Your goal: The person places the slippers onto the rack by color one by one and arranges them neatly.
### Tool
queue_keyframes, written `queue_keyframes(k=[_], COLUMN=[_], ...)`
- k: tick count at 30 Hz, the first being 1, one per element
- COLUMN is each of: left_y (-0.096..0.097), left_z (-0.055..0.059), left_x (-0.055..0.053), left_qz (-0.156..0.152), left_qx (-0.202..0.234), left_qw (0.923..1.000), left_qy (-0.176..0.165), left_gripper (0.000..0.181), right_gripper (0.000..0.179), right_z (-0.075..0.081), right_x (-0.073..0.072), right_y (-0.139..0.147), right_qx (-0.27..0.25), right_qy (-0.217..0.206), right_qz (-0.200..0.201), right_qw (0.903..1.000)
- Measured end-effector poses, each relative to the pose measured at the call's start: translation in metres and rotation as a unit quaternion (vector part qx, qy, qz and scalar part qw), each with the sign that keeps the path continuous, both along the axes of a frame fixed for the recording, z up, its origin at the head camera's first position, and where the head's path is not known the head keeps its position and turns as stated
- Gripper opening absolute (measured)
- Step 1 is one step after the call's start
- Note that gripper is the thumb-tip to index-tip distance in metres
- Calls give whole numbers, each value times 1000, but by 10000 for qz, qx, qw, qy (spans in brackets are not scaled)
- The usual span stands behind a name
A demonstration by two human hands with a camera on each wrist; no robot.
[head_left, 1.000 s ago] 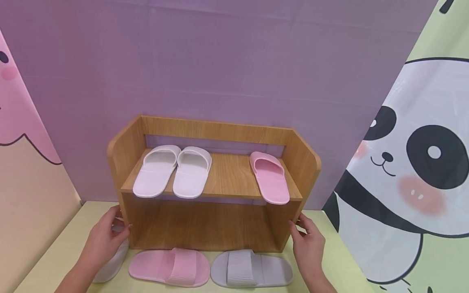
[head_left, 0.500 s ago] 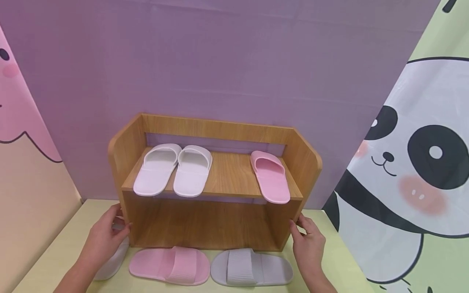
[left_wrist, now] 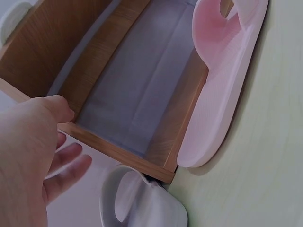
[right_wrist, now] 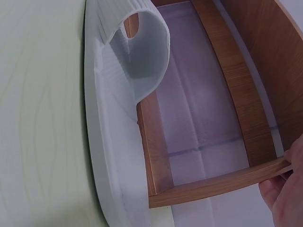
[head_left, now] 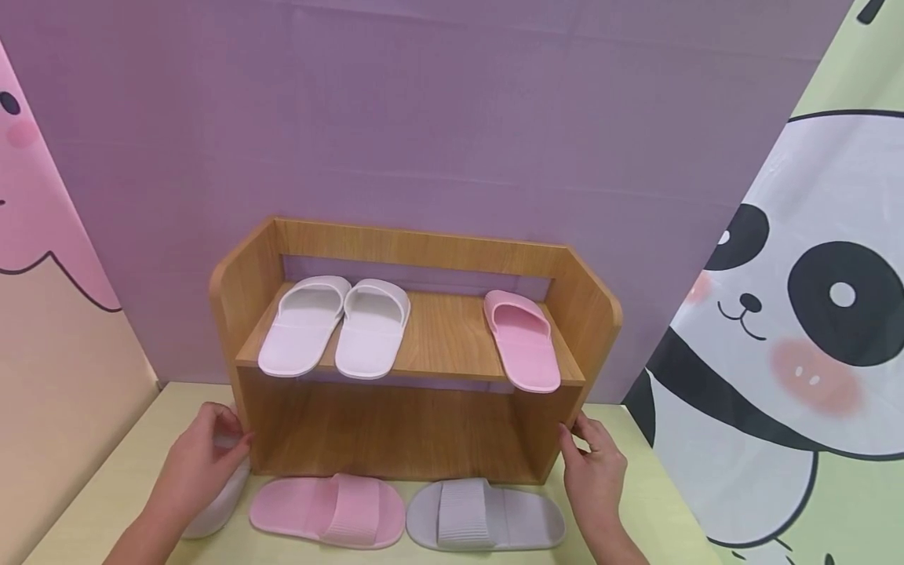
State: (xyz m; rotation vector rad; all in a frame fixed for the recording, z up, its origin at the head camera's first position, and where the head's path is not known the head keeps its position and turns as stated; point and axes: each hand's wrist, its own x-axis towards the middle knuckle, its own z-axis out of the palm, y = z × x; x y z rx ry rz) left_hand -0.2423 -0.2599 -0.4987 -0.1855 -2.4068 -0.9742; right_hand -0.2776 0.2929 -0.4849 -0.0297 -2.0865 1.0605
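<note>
A two-tier wooden shoe rack stands on the table. My right hand pinches the front edge of its right side panel, thumb inside and fingers outside. At the left panel, my left hand has its thumb right at the front edge. In the left wrist view that hand's other fingers spread loosely outside the panel, apart from it. On the upper shelf, two white slippers lie side by side at the left, and one pink slipper lies at the right. The lower shelf bears nothing.
In front of the rack, a pink slipper and a grey slipper lie sideways on the pale table. Another pale slipper lies left of the rack, partly behind my left hand. A purple cloth hangs behind.
My left hand's fingers have drawn back slightly from the outside of the left panel. The right hand keeps its grip. Rack and slippers have stayed in place.
</note>
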Motion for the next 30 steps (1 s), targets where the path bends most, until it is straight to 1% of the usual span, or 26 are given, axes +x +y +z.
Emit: queue_keyframes(k=[2, 4, 6, 8, 11, 14, 16, 18, 21, 24, 27, 30], left_y=[0, 1, 3, 6, 10, 16, 20, 24, 27, 30, 33, 36], left_z=[0, 1, 0, -2, -8, -14, -18, -21, -25, -29, -31, -33], left_x=[4, 8, 12, 14, 16, 16, 16, 15, 14, 14, 13, 14], left_qz=[30, -59, -303, -618, -1125, -1491, -1646, -1751, -1829, -1896, -1932, -1958], left_qx=[-41, -126, -179, -256, -420, -607, -755, -906, -1219, -1477, -1673, -1857], left_qw=[9998, 9995, 9987, 9970, 9924, 9870, 9833, 9800, 9751, 9706, 9664, 9606], left_qy=[-171, -286, -363, -377, -256, 1, 207, 286, 289, 110, -269, -667], left_gripper=[33, 31, 30, 32, 32, 33, 33, 31, 30, 32, 37, 44], right_gripper=[32, 33, 33, 34, 34, 34, 34, 35, 36, 37, 37, 37], right_z=[0, 0, 0, 0, 0, 0, 1, 1, 1, 1, 1, 0], right_x=[0, 1, 1, 0, 0, 1, 1, 1, 1, 2, 2, 1], right_y=[0, 0, 0, 0, 0, -1, -1, -2, -2, -3, -3, -3], right_qx=[12, 8, -12, -25, -38, -30, -16, -2, 0, -27, -60, -34], right_qy=[-27, -65, -118, -177, -214, -186, -168, -196, -243, -228, -211, -252], right_qz=[-6, -3, -15, -39, -55, -8, 13, 2, -45, -30, -3, -44], right_qw=[10000, 10000, 9999, 9998, 9997, 9998, 9999, 9998, 9997, 9997, 9998, 9997])
